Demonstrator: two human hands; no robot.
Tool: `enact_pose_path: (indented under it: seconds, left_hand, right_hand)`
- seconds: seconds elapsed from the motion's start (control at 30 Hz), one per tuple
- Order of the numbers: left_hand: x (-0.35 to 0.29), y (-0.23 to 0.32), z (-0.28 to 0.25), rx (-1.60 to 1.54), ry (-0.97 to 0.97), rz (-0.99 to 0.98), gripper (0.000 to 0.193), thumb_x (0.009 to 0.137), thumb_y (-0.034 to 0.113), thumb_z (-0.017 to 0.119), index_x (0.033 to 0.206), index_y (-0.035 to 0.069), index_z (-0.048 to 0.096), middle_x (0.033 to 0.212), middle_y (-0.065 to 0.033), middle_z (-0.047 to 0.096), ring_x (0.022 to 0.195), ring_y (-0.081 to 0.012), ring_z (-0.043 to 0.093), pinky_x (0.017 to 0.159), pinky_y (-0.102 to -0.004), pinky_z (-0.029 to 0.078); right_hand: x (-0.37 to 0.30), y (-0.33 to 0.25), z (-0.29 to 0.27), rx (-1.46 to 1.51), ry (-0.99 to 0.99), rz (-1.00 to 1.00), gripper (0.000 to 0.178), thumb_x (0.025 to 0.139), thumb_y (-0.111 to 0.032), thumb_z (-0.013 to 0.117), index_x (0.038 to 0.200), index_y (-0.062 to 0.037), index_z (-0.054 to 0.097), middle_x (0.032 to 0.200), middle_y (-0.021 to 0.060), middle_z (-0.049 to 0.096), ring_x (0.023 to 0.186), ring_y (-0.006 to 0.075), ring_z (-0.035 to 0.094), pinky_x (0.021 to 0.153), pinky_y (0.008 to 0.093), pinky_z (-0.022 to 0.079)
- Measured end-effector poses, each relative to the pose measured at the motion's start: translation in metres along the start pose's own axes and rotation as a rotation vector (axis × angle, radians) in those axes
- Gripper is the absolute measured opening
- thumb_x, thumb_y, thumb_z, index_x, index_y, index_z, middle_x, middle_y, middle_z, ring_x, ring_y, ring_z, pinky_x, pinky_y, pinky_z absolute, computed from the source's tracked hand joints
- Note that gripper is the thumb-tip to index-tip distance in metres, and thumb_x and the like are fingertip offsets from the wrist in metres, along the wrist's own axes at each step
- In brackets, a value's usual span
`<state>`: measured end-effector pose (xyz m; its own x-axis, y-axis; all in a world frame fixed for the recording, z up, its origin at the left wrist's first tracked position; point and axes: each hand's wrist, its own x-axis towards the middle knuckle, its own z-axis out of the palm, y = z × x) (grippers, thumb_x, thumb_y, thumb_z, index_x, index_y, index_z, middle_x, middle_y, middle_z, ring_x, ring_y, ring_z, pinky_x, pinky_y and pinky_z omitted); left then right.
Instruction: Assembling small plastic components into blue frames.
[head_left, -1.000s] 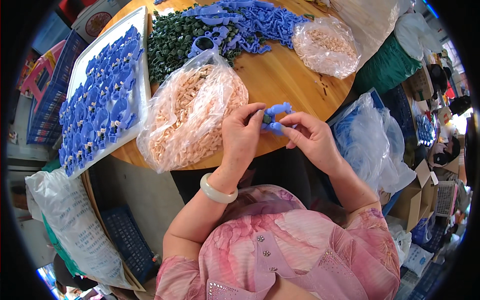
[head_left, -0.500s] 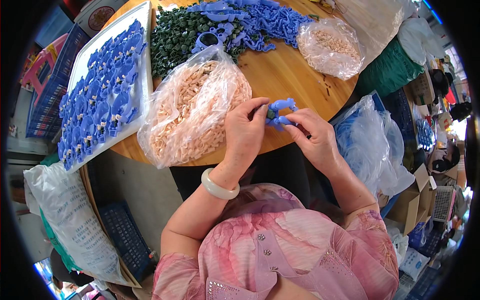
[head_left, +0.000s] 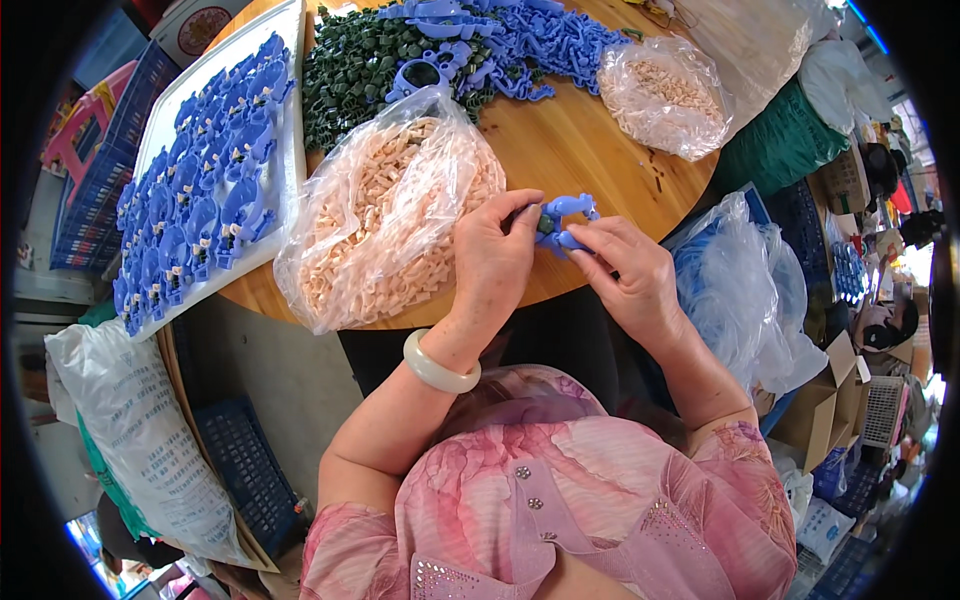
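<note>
Over the near edge of the round wooden table, both my hands are closed on a small blue plastic toy part (head_left: 570, 207) with knobbly, curved limbs. A dark green piece (head_left: 546, 223) sits against its left side. My left hand (head_left: 490, 255), with a white bangle at the wrist, pinches that left side by the green piece. Between the thumb and fingertips of my right hand (head_left: 632, 272) is the part's lower right end. My fingers hide some of it. A clear bag of small beige pieces (head_left: 385, 225) lies just left of my left hand.
Heaps of dark green pieces (head_left: 345, 75) and blue parts (head_left: 560, 50) lie at the back. A white tray (head_left: 292, 150) of blue assemblies stands left. A smaller bag of beige pieces (head_left: 665, 95) sits right; clear plastic bags (head_left: 735, 290) and an open carton (head_left: 825, 400) are beyond the table.
Very little differs. Both hands, still gripping the blue part, have shifted slightly to the right; the view has also moved a touch.
</note>
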<state>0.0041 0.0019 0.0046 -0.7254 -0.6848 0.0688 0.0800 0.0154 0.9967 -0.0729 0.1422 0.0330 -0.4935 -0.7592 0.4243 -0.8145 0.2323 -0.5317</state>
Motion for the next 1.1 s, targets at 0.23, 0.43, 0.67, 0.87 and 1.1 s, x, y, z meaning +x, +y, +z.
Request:
enact_pose_path:
  seconds: [0.23, 0.43, 0.67, 0.87, 1.1]
  left_hand:
    - [0.0003, 0.0003, 0.0012, 0.026, -0.009, -0.017, 0.015, 0.086, 0.003, 0.059, 0.099, -0.002, 0.066, 0.084, -0.0037, 0.065, 0.073, -0.0068, 0.058, 0.065, -0.0206, 0.048]
    - [-0.0006, 0.0024, 0.0060, 0.058, 0.039, 0.031, 0.013, 0.085, 0.003, 0.059, 0.095, -0.002, 0.066, 0.075, -0.0094, 0.065, 0.064, -0.0118, 0.058, 0.060, -0.0252, 0.047]
    - [0.0001, 0.0041, 0.0069, 0.095, 0.042, 0.040, 0.014, 0.083, 0.003, 0.059, 0.095, -0.002, 0.066, 0.077, -0.0110, 0.066, 0.064, -0.0141, 0.059, 0.061, -0.0263, 0.048]
    - [0.0006, 0.0036, 0.0052, 0.085, 0.037, 0.036, 0.014, 0.084, 0.003, 0.059, 0.095, -0.001, 0.066, 0.077, -0.0109, 0.066, 0.064, -0.0143, 0.059, 0.062, -0.0266, 0.047]
    - [0.0021, -0.0011, 0.0038, 0.093, 0.043, 0.062, 0.015, 0.084, 0.003, 0.059, 0.096, -0.001, 0.066, 0.076, -0.0111, 0.066, 0.065, -0.0151, 0.059, 0.063, -0.0270, 0.048]
  right_hand:
    - [-0.0009, 0.0000, 0.0053, -0.076, 0.053, -0.044, 0.019, 0.076, -0.009, 0.069, 0.095, -0.0075, 0.065, 0.085, 0.0062, 0.061, 0.073, 0.0234, 0.061, 0.060, 0.0306, 0.049]
    - [-0.0023, -0.0016, 0.0068, 0.061, 0.025, 0.109, 0.017, 0.075, -0.007, 0.068, 0.092, -0.0075, 0.066, 0.082, 0.0065, 0.061, 0.070, 0.0227, 0.060, 0.058, 0.0295, 0.048]
    - [0.0003, -0.0019, 0.0082, -0.036, 0.058, 0.021, 0.014, 0.073, -0.007, 0.069, 0.087, -0.0071, 0.065, 0.078, 0.0060, 0.060, 0.067, 0.0234, 0.059, 0.057, 0.0319, 0.047]
    - [0.0053, -0.0006, 0.0059, -0.154, 0.058, -0.116, 0.016, 0.072, -0.009, 0.069, 0.088, -0.0081, 0.065, 0.079, 0.0056, 0.060, 0.069, 0.0244, 0.059, 0.058, 0.0328, 0.048]
    - [0.0036, 0.0024, 0.0065, -0.068, 0.030, -0.038, 0.020, 0.073, -0.010, 0.070, 0.092, -0.0077, 0.065, 0.087, 0.0053, 0.062, 0.074, 0.0240, 0.061, 0.060, 0.0311, 0.049]
